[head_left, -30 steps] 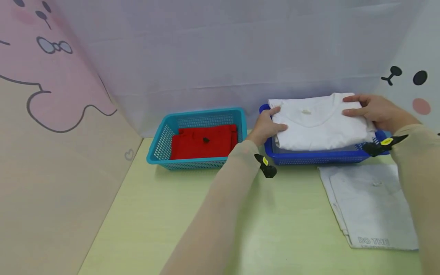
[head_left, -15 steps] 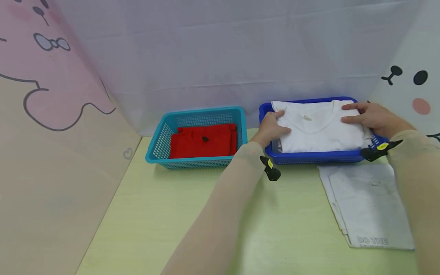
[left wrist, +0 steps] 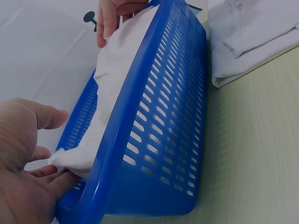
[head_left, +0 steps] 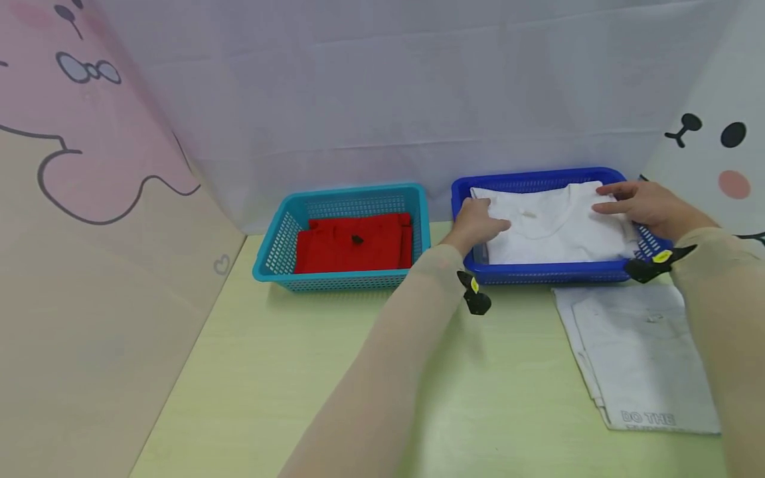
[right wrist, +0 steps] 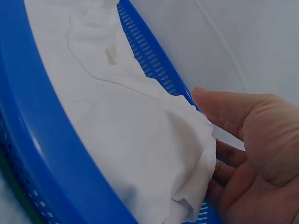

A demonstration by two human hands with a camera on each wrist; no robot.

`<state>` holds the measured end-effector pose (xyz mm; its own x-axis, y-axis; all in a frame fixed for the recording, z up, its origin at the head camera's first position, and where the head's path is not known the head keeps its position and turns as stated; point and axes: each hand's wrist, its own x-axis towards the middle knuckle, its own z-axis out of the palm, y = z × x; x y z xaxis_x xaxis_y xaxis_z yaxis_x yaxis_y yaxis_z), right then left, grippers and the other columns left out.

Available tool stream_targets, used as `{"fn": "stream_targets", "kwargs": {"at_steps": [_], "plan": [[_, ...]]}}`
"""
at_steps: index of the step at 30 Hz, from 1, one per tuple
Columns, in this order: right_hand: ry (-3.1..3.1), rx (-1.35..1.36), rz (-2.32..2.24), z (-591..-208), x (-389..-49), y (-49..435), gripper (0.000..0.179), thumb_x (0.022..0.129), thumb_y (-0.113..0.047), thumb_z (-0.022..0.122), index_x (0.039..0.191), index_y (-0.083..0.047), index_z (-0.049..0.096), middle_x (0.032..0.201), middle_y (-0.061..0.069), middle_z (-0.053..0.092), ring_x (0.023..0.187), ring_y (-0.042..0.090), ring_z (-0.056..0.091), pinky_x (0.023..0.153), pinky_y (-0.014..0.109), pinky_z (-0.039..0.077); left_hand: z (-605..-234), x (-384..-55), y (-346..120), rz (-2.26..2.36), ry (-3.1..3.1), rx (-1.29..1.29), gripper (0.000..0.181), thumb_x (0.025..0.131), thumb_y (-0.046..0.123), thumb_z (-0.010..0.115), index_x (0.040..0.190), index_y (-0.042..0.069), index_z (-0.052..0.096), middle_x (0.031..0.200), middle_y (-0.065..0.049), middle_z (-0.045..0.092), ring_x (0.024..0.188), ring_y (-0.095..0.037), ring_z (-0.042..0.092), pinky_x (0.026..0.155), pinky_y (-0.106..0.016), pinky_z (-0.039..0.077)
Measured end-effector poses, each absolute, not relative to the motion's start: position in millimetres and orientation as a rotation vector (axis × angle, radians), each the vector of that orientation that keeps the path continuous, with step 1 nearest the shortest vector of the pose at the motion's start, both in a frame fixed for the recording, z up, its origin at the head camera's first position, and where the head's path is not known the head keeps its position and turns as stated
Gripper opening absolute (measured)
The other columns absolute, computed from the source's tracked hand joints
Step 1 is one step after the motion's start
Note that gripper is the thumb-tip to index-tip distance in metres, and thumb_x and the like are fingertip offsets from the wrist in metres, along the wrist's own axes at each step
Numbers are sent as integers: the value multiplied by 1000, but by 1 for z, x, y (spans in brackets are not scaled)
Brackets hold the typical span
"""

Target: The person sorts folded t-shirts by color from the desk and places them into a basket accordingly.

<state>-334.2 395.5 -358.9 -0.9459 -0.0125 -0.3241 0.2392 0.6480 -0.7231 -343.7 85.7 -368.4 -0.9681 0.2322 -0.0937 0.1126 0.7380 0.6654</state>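
Nearest me, the folded printed shirt (head_left: pixel 645 358) lies on the tabletop (head_left: pixel 508 398). Beyond, I see the left hand (head_left: pixel 477 224) and right hand (head_left: pixel 648 204) with a released grip, thumbs clear, fingers at the white shirt's (head_left: pixel 552 232) ends. That shirt now sits lower inside the blue basket (head_left: pixel 550 273) than a second ago; I judge its placing nearly done.

Desk (head_left: pixel 287 385): pale yellow-green, faint wood grain. Directly on it: teal basket (head_left: pixel 340 285) near back edge; blue basket (head_left: pixel 556 271) to its right, gap between; folded pale-grey garment (head_left: pixel 639 358), lettered "DO THE", just in front of blue basket.
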Motion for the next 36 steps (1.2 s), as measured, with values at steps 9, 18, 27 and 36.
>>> {"fn": "stream_targets", "kwargs": {"at_steps": [9,18,27,36], "plan": [[2718,209,-1147,-352,-326,398,96,77,-64,54,146,-7,18,144,31,15,125,52,17,93,66,21,-354,-333,76,944,2841,410,70,81,50,62,141,27,34,143,4,27,129,-11,29,97,-31,36],[2848,183,-1156,-338,-317,400,86,82,-62,49,148,-22,9,149,19,-3,131,47,-2,90,72,13,-331,-323,59,599,2937,598,85,76,74,42,145,37,10,151,6,5,138,-16,-1,108,-39,15],[2998,86,-1068,-338,-306,404,82,89,-52,47,147,-13,4,149,22,-2,131,48,-4,89,73,7,-321,-306,62,284,3016,753,86,75,79,33,144,39,0,152,5,-4,138,-20,-3,109,-43,11],[3061,120,-954,-337,-285,411,79,91,-51,43,147,-15,0,147,24,-5,127,54,-2,87,74,7,-320,-282,67,159,2997,923,85,76,79,30,143,41,-5,151,6,-9,137,-20,-7,109,-44,7]]}}
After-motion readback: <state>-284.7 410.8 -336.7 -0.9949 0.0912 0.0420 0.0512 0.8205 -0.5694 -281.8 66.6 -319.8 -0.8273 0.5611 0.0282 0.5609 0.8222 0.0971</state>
